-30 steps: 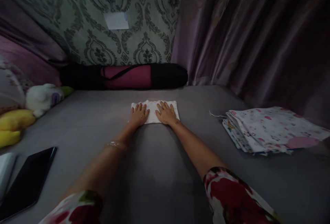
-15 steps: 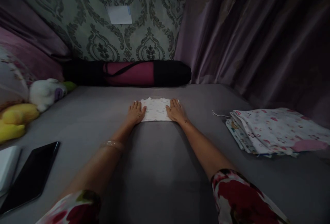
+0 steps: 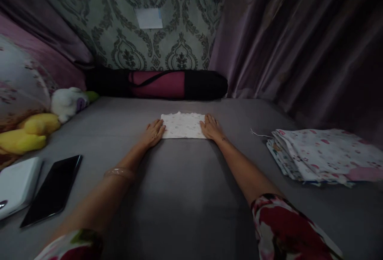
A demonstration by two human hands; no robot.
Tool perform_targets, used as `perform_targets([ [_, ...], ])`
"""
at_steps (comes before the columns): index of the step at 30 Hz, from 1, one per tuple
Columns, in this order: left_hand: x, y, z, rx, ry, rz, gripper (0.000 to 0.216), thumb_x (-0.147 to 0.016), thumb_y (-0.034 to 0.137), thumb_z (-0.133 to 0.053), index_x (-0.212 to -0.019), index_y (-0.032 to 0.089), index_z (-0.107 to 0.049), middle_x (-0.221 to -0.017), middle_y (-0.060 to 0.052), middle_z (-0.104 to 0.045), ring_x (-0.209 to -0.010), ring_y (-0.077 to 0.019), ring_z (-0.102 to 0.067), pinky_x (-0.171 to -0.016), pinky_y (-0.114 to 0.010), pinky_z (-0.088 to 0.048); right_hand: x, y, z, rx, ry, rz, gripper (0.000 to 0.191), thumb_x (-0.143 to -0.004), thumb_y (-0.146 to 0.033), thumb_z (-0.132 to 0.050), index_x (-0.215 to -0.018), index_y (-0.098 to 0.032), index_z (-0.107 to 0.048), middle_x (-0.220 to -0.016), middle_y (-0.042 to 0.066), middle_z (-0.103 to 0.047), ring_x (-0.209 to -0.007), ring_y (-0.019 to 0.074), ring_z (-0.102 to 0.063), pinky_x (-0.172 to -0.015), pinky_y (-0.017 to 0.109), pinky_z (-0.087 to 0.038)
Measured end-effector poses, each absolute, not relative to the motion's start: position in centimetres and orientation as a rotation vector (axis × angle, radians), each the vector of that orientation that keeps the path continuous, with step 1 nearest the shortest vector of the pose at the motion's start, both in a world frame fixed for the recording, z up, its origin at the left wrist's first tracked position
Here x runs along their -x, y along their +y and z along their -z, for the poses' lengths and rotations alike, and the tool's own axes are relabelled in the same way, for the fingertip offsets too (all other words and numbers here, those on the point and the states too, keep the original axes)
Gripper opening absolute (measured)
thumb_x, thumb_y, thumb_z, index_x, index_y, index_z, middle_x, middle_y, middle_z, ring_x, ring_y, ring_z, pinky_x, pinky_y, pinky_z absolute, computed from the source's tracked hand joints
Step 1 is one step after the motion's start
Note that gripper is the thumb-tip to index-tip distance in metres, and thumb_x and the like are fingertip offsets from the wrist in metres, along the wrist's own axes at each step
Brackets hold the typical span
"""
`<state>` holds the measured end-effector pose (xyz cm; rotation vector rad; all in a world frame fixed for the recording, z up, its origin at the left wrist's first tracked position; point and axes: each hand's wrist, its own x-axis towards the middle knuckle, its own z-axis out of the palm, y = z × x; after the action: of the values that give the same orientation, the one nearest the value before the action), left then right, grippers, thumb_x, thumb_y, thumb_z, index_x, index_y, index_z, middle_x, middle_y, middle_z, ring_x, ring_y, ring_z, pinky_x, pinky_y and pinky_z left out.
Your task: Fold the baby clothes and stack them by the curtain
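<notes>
A small white printed cloth (image 3: 183, 126), folded into a rectangle, lies flat on the grey bed sheet (image 3: 185, 180). My left hand (image 3: 154, 133) rests at its left edge, fingers stretched out, with the fingertips just at the cloth's side. On the right end of the cloth lies my right hand (image 3: 211, 127), palm down with the thumb spread inward over the fabric. Neither hand grips anything. The cloth's upper edge looks slightly uneven, while its near edge runs straight.
At right sits a stack of folded printed cloths (image 3: 326, 152) with a loose string. A black phone (image 3: 54, 190) and a white device (image 3: 19, 186) lie at left, near yellow (image 3: 26, 134) and white plush toys (image 3: 67, 104). A pink-and-black roll bag (image 3: 158, 84) lies along the wall.
My left hand has slid left, off the cloth's surface to its edge. My right hand stays on the right end. The whole view has shifted slightly.
</notes>
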<state>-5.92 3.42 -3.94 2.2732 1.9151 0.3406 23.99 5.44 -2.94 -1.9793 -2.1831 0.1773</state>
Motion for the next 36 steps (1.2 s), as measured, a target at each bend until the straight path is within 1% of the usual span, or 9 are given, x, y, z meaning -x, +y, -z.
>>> perform_targets([
  [2,5.8,3.2,3.8,-2.268,1.919,-0.356,0.063,-0.098,0.046,-0.016,-0.147,0.012,-0.034,-0.155,-0.012,-0.036,-0.144,-0.0219,-0.029,-0.118,-0.044,-0.020,-24.1,5.5,3.0,1.978,-2.191,-0.176,0.066,-0.100,-0.044,-0.019,-0.150,-0.002,-0.027,-0.159,0.017,-0.021,-0.147,0.0269,-0.017,-0.117,0.044,-0.015],
  [5,5.6,3.2,3.8,-2.287,1.910,-0.420,0.061,-0.098,0.045,-0.016,-0.146,0.014,-0.037,-0.152,-0.012,-0.041,-0.142,-0.0207,-0.034,-0.117,-0.040,-0.024,-24.1,5.8,2.4,2.000,-2.222,-0.209,0.067,-0.099,-0.045,-0.019,-0.151,-0.002,-0.026,-0.160,0.018,-0.020,-0.147,0.0267,-0.016,-0.117,0.044,-0.016],
  [9,5.7,3.1,3.8,-2.305,1.907,-0.484,0.060,-0.098,0.044,-0.018,-0.144,0.014,-0.040,-0.149,-0.011,-0.045,-0.139,-0.0201,-0.038,-0.116,-0.038,-0.027,-22.8,6.3,1.3,2.045,-2.234,-0.200,0.064,-0.099,-0.043,-0.024,-0.149,-0.003,-0.031,-0.159,0.019,-0.021,-0.147,0.0293,-0.015,-0.117,0.049,-0.012],
  [12,5.7,3.0,3.7,-2.307,1.902,-0.483,0.059,-0.098,0.044,-0.018,-0.143,0.012,-0.041,-0.149,-0.011,-0.045,-0.138,-0.0200,-0.039,-0.115,-0.038,-0.028,-21.2,6.3,1.3,1.878,-2.273,-0.107,0.060,-0.100,-0.040,-0.022,-0.149,-0.008,-0.033,-0.160,0.015,-0.021,-0.148,0.0269,-0.014,-0.118,0.050,-0.008],
  [15,5.8,3.1,3.7,-2.305,1.897,-0.484,0.059,-0.098,0.044,-0.019,-0.143,0.012,-0.041,-0.148,-0.011,-0.045,-0.137,-0.0202,-0.039,-0.115,-0.037,-0.028,-19.9,6.1,2.1,1.803,-2.314,-0.124,0.059,-0.101,-0.041,-0.020,-0.151,-0.012,-0.030,-0.160,0.011,-0.023,-0.147,0.0243,-0.016,-0.118,0.049,-0.009],
  [20,6.0,3.3,3.9,-2.350,1.875,-0.494,0.058,-0.098,0.043,-0.021,-0.141,0.011,-0.044,-0.146,-0.012,-0.048,-0.136,-0.0209,-0.041,-0.115,-0.037,-0.028,-19.8,6.0,3.1,1.833,-2.305,-0.155,0.060,-0.101,-0.042,-0.021,-0.152,-0.012,-0.029,-0.160,0.009,-0.023,-0.147,0.0241,-0.018,-0.119,0.049,-0.009],
  [25,5.9,3.2,4.0,-2.333,1.874,-0.563,0.057,-0.098,0.042,-0.023,-0.138,0.010,-0.047,-0.144,-0.013,-0.049,-0.134,-0.0217,-0.043,-0.114,-0.036,-0.030,-19.9,6.4,2.4,1.876,-2.337,-0.209,0.060,-0.101,-0.041,-0.021,-0.153,-0.011,-0.026,-0.161,0.009,-0.020,-0.148,0.0245,-0.016,-0.118,0.051,-0.010],
  [30,5.9,3.4,4.3,-2.332,1.855,-0.627,0.053,-0.097,0.041,-0.027,-0.135,0.011,-0.050,-0.141,-0.014,-0.052,-0.131,-0.0243,-0.046,-0.113,-0.040,-0.032,-17.9,6.4,1.4,1.847,-2.353,-0.138,0.058,-0.100,-0.037,-0.024,-0.150,-0.008,-0.031,-0.160,0.014,-0.022,-0.147,0.0269,-0.017,-0.118,0.053,-0.010],
  [36,6.1,3.5,4.5,-2.316,1.842,-0.638,0.054,-0.097,0.042,-0.026,-0.136,0.013,-0.049,-0.142,-0.015,-0.051,-0.132,-0.0256,-0.045,-0.113,-0.044,-0.032,-15.3,6.0,2.7,1.771,-2.366,-0.129,0.059,-0.101,-0.039,-0.021,-0.151,-0.008,-0.030,-0.158,0.012,-0.026,-0.147,0.0250,-0.017,-0.118,0.049,-0.010],
])
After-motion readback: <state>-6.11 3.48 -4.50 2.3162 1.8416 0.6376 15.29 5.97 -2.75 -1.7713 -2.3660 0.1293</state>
